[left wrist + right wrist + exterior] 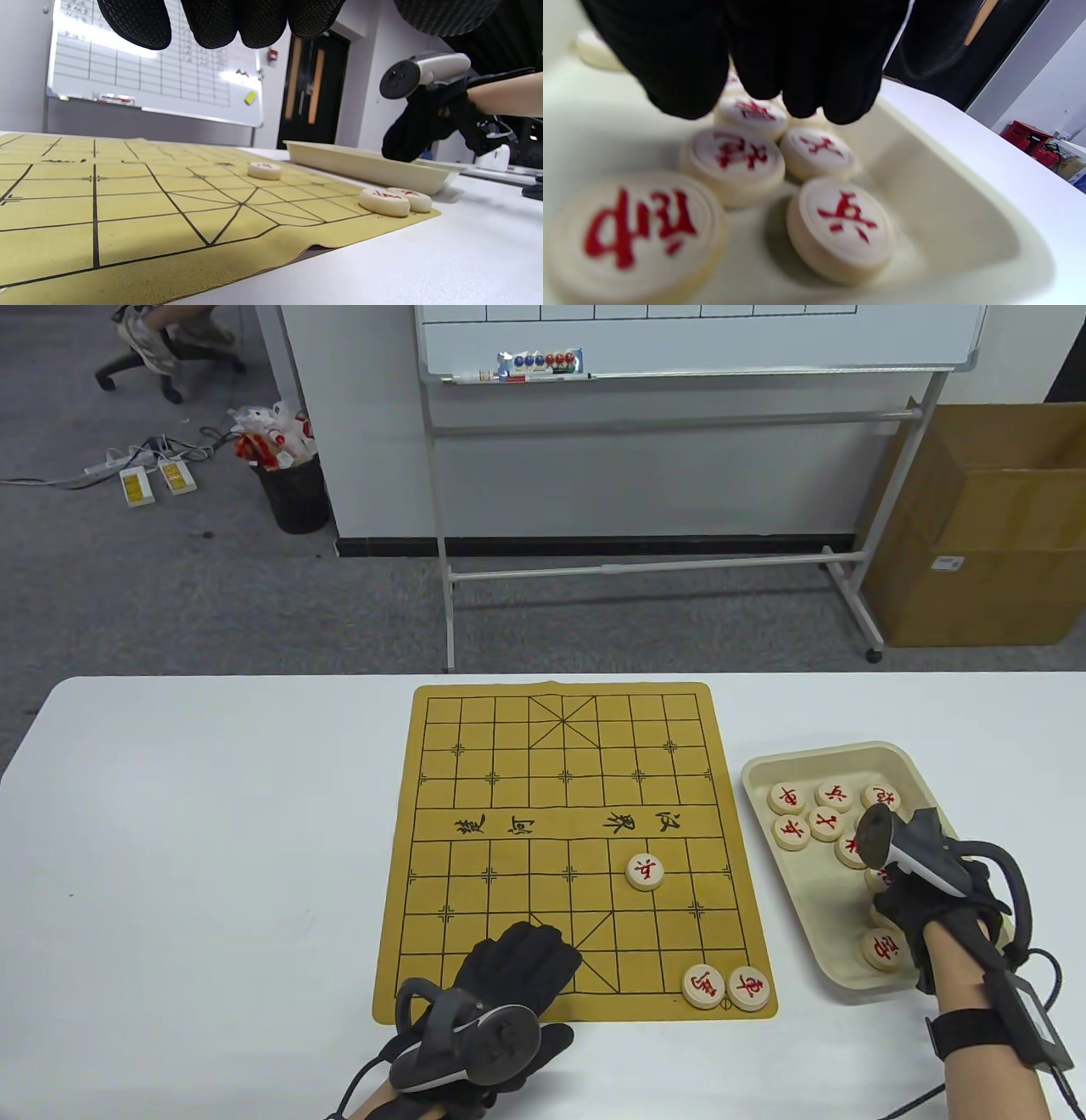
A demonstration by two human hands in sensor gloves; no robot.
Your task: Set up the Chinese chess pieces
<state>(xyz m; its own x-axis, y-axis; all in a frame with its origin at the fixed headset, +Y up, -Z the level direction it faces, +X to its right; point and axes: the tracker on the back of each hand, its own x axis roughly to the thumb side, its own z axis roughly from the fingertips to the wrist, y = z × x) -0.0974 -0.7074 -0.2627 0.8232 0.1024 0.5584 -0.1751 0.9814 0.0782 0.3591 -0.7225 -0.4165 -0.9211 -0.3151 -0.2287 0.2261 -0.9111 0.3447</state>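
Note:
A yellow chess board mat (pixel 568 848) lies on the white table. One cream piece with a red character (pixel 645 871) stands right of the board's middle. Two more (pixel 703 986) (pixel 749 988) sit side by side at its near right corner. My left hand (pixel 543 940) rests flat on the board's near edge, holding nothing. My right hand (pixel 891 899) hovers over the cream tray (pixel 764 780). In the right wrist view its fingertips (pixel 818 93) hang just above several red pieces (pixel 842 228) and I see none in its grip.
The tray's rim (pixel 967 203) stands right of the board, close to the table's right edge. The left wrist view shows the board (pixel 127 203), the tray wall (pixel 360 165) and the corner pieces (pixel 384 202). A whiteboard stand (pixel 679 568) and a cardboard box (pixel 984 534) stand beyond the table.

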